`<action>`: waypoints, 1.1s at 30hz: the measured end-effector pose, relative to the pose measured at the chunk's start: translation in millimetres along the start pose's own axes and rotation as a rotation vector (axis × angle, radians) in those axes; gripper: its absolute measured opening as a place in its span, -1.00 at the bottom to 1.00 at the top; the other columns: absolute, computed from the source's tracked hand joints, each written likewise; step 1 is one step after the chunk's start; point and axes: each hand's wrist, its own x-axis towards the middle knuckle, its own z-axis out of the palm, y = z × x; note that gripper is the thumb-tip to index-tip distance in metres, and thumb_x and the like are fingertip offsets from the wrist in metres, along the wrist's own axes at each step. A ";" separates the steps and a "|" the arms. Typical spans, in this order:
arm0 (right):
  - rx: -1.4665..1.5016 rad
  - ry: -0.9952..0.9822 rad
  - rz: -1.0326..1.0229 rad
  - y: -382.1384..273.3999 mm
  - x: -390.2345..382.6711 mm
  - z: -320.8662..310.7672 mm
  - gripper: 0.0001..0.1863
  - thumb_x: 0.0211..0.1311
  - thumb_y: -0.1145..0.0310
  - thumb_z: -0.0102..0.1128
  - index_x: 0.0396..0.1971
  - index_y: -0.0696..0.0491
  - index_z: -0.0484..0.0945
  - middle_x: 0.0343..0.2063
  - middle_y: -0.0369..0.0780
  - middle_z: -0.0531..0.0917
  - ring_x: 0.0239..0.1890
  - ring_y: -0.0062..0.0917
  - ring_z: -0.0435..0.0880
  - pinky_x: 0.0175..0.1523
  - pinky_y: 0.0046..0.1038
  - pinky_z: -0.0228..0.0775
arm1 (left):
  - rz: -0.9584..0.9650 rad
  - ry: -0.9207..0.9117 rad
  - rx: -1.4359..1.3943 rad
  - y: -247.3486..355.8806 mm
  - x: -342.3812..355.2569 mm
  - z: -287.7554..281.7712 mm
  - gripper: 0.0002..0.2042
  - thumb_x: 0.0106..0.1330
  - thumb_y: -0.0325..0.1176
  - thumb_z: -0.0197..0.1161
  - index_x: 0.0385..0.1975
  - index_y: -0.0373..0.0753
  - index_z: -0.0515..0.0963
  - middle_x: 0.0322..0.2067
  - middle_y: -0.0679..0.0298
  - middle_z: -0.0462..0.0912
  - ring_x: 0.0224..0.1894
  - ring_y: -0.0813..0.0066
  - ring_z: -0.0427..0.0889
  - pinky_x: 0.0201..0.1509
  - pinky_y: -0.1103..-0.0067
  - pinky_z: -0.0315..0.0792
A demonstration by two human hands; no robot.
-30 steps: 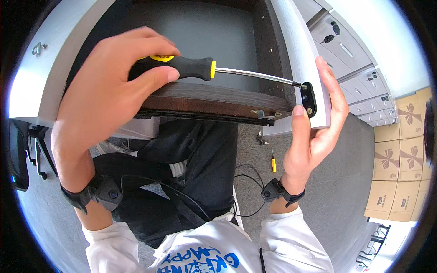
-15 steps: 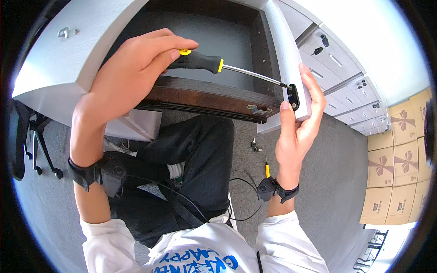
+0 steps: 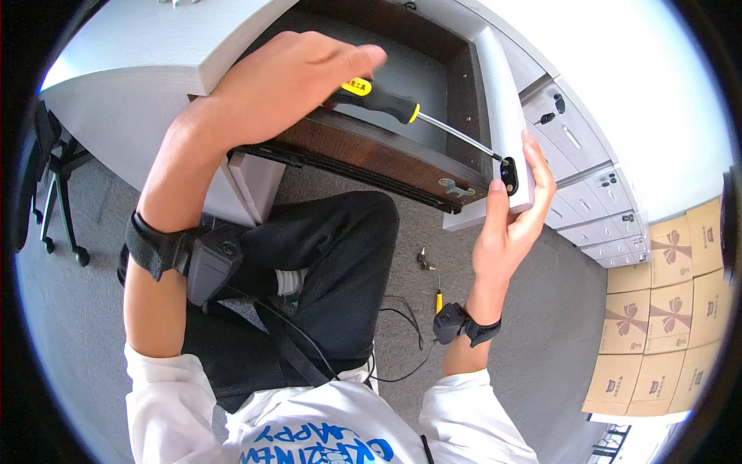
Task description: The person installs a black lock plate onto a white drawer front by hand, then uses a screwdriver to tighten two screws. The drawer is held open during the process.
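Observation:
My left hand [image 3: 297,85] is wrapped round the black and yellow handle of a screwdriver [image 3: 386,104]. Its metal shaft slants down to the right, and the tip meets the upper end of a small black lock [image 3: 508,178] on the inner face of a white drawer front [image 3: 504,93]. My right hand [image 3: 502,240] grips the edge of that front, thumb on the inner side beside the lock and fingers along the outer face. Behind the screwdriver, the dark brown drawer [image 3: 371,147] is pulled out, with a black slide rail under its near side.
Keys [image 3: 423,259] and a small yellow-handled screwdriver [image 3: 439,300] lie on the grey carpet [image 3: 417,340]. White cabinets [image 3: 587,155] with keys in their locks line the right side. Beyond them stand stacked cardboard boxes [image 3: 649,317]. An office chair [image 3: 58,193] is at the left.
My left hand has shifted right and turned over the screwdriver handle, its thumb now extended. The whole view has shifted slightly; the tip stays at the lock and my right hand keeps its grip.

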 end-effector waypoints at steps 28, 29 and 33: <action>0.069 0.032 0.000 1.4 -1.6 7.7 -0.49 0.34 0.58 0.04 0.30 0.11 0.33 0.34 -0.06 0.41 0.43 -0.27 0.34 0.49 -0.21 0.12 | 0.037 -0.045 -0.202 10.7 3.5 3.9 -0.86 0.42 -0.40 0.26 -0.19 -0.34 0.57 -0.26 0.17 0.57 -0.22 0.28 0.55 -0.02 0.48 0.44; 0.075 0.032 0.003 1.1 -1.8 8.0 -0.49 0.35 0.58 0.04 0.30 0.11 0.33 0.34 -0.06 0.41 0.43 -0.27 0.34 0.49 -0.21 0.12 | 0.068 -0.019 -0.192 12.4 3.1 4.1 -0.88 0.39 -0.43 0.28 -0.18 -0.33 0.58 -0.26 0.18 0.57 -0.22 0.29 0.55 -0.02 0.49 0.44; 0.055 0.033 -0.009 1.8 -1.9 8.3 -0.50 0.37 0.56 0.05 0.30 0.10 0.33 0.34 -0.06 0.41 0.43 -0.28 0.34 0.49 -0.22 0.13 | 0.124 0.056 -0.101 17.9 0.9 4.9 -0.84 0.33 -0.45 0.34 -0.14 -0.28 0.60 -0.23 0.21 0.53 -0.23 0.27 0.54 -0.04 0.49 0.44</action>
